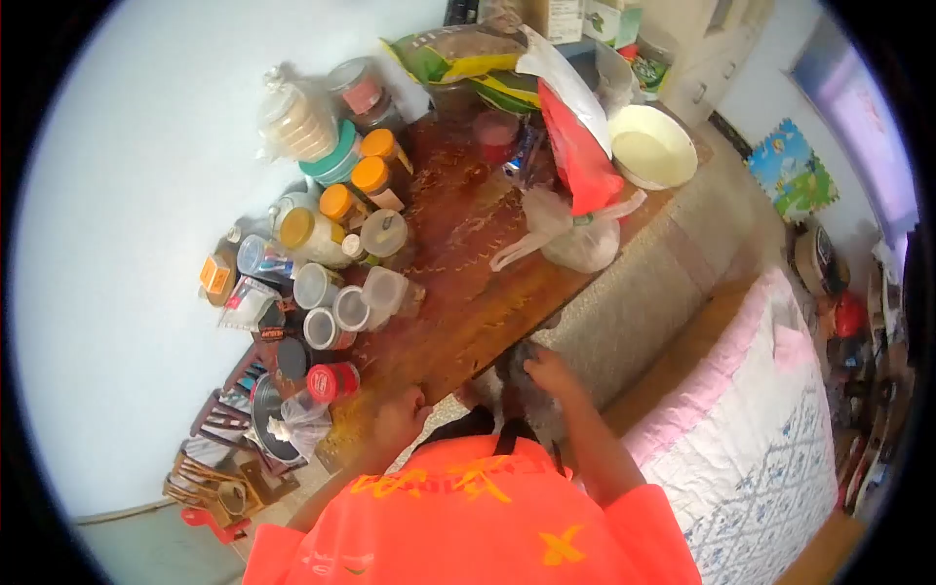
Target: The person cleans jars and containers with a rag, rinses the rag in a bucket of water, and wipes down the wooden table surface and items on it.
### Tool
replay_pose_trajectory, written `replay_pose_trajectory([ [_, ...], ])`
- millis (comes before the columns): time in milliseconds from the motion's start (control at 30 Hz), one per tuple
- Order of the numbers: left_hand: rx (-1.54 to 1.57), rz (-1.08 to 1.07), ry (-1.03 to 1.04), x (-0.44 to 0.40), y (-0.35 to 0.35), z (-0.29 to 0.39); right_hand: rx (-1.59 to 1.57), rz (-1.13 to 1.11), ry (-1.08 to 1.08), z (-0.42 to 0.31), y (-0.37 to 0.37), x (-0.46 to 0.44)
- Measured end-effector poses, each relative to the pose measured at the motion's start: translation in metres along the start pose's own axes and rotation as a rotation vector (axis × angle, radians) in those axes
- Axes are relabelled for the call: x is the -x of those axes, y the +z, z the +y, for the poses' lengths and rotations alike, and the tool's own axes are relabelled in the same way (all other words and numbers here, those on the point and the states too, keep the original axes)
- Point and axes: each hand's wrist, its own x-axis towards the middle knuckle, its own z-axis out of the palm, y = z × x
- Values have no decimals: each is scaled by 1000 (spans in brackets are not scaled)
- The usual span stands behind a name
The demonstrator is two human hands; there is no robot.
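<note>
My left hand (402, 414) is curled closed at the near edge of the brown wooden table (458, 312), with nothing showing out of its fingers. Beyond the table's front edge, my right hand (548, 370) grips a dark grey, crumpled cloth-like thing (524, 363) that hangs down beside my leg. Its exact kind is too blurred to make out. Nearest to my left hand stand a jar with a red lid (333, 381) and a knotted clear plastic bag (304, 421). A tied whitish plastic bag (580, 234) lies at the table's right edge.
Several jars with orange lids (370, 174) and clear tubs (351, 307) crowd the table's left side. At the far end are a red and white bag (575, 136) and a cream bowl (653, 146). A quilted bed cover (751, 409) lies at my right.
</note>
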Motion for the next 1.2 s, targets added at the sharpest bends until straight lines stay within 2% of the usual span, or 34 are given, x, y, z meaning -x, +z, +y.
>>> replay_pose_trajectory([
  [67,31,1,-66,-1,2,-1,162,-226,-13,-19,-16,8],
  [133,12,118,74,2,11,-11,69,-211,-114,-75,-29,31],
  [167,27,128,50,4,10,-9,-38,-192,-195,-103,-33,41],
  [233,-36,225,232,0,4,-4,126,53,-354,-142,-29,39],
  [300,39,146,107,5,9,-7,240,171,-684,-142,-21,3],
  [333,65,159,50,9,15,-10,262,109,-685,-132,-13,-10],
  [400,93,129,17,6,23,-16,791,283,-987,-119,7,-34],
  [433,105,144,-11,8,26,-17,794,252,-1005,-115,21,-30],
  [500,52,254,66,11,34,-17,892,187,-1080,-106,60,-8],
  [567,25,284,61,17,35,-13,978,-64,-1037,-111,108,29],
  [600,-15,311,83,20,34,-14,981,-90,-1057,-107,125,40],
  [667,67,294,37,36,33,-24,789,-80,-1183,-94,146,59],
  [767,140,242,14,79,22,-44,866,-186,-1131,-104,115,54],
  [833,99,20,-56,108,17,-56,989,-54,-1094,-98,83,36],
  [900,145,24,-102,135,22,-74,784,136,-1208,-72,50,-2],
  [967,184,24,-148,158,26,-89,803,170,-1124,-74,25,-20],
  [1033,261,-3,-301,179,30,-101,774,179,-1096,-74,37,-14],
  [1100,273,14,-271,197,42,-119,761,190,-1059,-70,51,7],
  [1167,273,52,-249,214,42,-133,784,-37,-1119,-69,96,45],
  [1200,387,21,-314,219,39,-134,784,-135,-1168,-68,122,65],
])
